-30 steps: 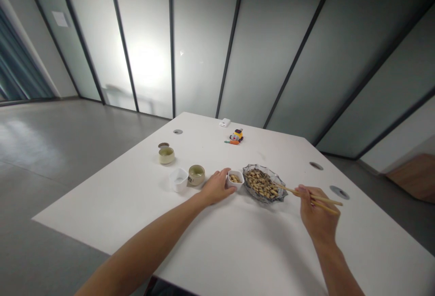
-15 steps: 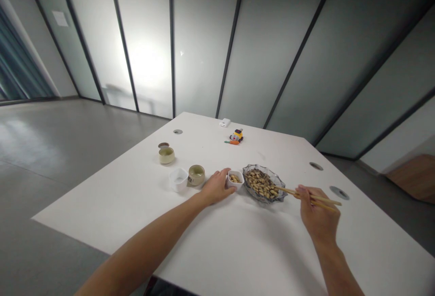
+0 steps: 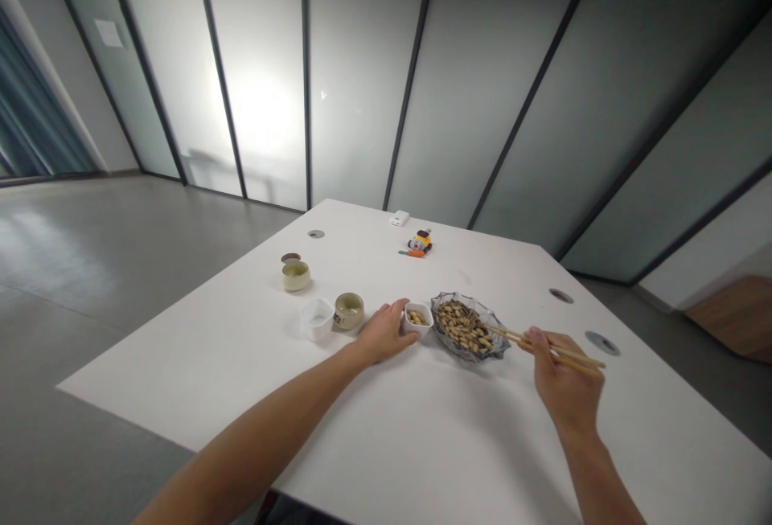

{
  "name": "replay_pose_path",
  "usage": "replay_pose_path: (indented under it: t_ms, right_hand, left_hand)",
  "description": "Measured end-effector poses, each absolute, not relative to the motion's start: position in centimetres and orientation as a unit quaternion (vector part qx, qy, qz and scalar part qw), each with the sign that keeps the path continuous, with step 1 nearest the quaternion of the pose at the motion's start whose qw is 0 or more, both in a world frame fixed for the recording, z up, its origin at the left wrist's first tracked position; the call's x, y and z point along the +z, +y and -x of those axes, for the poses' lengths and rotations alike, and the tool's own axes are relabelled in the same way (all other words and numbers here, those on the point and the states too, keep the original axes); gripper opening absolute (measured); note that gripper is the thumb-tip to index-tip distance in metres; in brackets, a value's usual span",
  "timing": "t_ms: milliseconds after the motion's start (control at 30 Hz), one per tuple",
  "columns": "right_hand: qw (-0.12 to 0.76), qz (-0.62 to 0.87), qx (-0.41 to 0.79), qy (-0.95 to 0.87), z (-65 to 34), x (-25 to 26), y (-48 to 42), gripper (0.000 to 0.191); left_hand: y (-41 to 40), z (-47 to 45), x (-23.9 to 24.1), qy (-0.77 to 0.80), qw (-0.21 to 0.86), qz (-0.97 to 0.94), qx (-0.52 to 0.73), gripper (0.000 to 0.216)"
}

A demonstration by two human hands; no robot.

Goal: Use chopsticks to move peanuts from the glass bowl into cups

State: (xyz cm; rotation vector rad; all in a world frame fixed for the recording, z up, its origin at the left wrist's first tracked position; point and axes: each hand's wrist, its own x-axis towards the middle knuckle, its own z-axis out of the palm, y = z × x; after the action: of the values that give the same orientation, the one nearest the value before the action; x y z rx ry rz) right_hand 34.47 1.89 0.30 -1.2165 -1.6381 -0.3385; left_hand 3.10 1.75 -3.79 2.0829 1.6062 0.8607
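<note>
My right hand [image 3: 567,376] is closed around a pair of wooden chopsticks [image 3: 510,335]. Their tips reach into the brown, striped seeds or nuts [image 3: 463,326] heaped in a scalloped glass bowl [image 3: 495,353]; whether they pinch a piece is too small to tell. Left of that bowl stands a small white square cup [image 3: 417,330] with a few pale brown pieces inside. Thumb and fingers of my left hand [image 3: 384,332] grip this cup's left side on the table. A beige ceramic bowl [image 3: 349,312] and another white cup [image 3: 317,321] are farther left.
A second beige bowl [image 3: 295,276] stands at the left, beside a round table hole [image 3: 290,257]. Toward the back lie a yellow and grey toy vehicle [image 3: 420,241], an orange toy carrot [image 3: 416,253] and a white box-like object [image 3: 399,219]. More round inserts [image 3: 601,342] are on the right.
The chopstick tips have shifted slightly left and away from me within the glass bowl. My left hand and the white cup have stayed in place.
</note>
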Motion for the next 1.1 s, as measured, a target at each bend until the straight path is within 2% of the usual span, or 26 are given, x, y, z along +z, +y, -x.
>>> replay_pose_path:
  t_ms: [367,633,733,933,1100]
  right_hand:
    - [0.489,0.52,-0.088,-0.694,-34.5,0.0,2.2,0.068]
    - [0.532,0.54,-0.076,-0.647,-34.3,0.1,2.0,0.068]
    - [0.566,0.56,-0.03,-0.604,-34.1,-0.2,2.0,0.068]
    - [0.643,0.522,0.151,-0.539,-32.8,-0.9,1.7,0.057]
    - [0.631,0.447,0.144,-0.618,-30.8,-1.0,0.8,0.048]
  left_hand:
    - [1.7,-3.1,-3.6,0.579,0.183,-0.739,0.292,0.062]
    - [1.5,-2.8,-3.3,0.578,0.19,-0.738,0.29,0.064]
    - [1.4,-2.7,-3.4,0.58,0.19,-0.736,0.293,0.063]
    - [1.6,-2.7,-3.7,0.578,0.191,-0.733,0.303,0.064]
    - [2.0,-3.2,-4.1,0.571,0.188,-0.734,0.316,0.064]
